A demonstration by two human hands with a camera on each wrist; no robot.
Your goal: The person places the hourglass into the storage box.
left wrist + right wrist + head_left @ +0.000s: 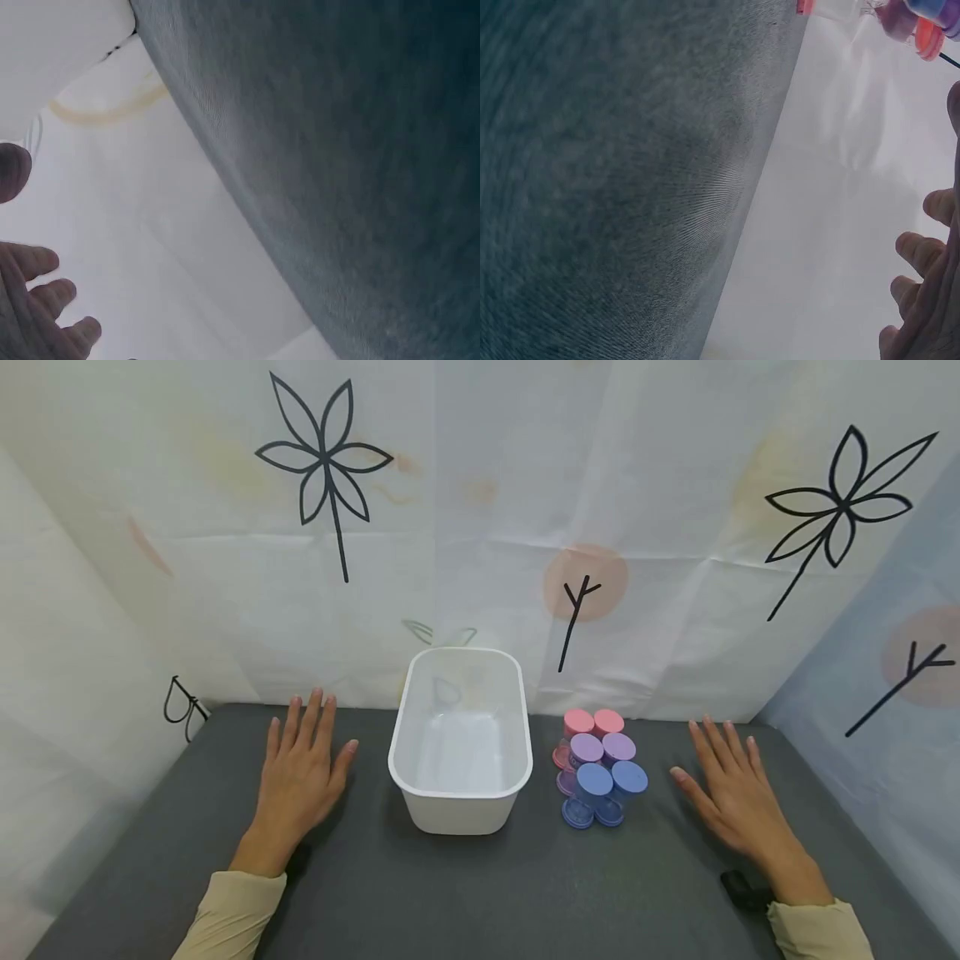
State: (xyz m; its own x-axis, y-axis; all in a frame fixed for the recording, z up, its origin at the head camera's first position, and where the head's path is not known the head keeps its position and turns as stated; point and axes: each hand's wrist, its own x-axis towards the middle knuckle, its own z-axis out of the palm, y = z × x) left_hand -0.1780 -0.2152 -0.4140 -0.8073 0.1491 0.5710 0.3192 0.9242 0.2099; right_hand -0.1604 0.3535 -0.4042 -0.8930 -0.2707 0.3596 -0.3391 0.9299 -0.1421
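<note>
My left hand [298, 772] lies palm down over the dark table, fingers straight, left of a white plastic tub [465, 814]. The tub is open at the top, and only its bare white inside shows. On the right, my right hand [738, 802] is also palm down with fingers spread and nothing in it. Between the tub and that hand stands a cluster of small lidded jars: pink jars [578, 722] at the back, purple jars [587, 749] in the middle, blue jars [595, 782] in front. Fingers of the left hand [45, 300] and right hand [919, 277] edge into their wrist views.
A dark grey table [480, 902] spans the front. Behind it hangs a white cloth [480, 510] printed with leaves and twigs, with more cloth along both sides. A black strap piece [744, 891] shows at the right wrist.
</note>
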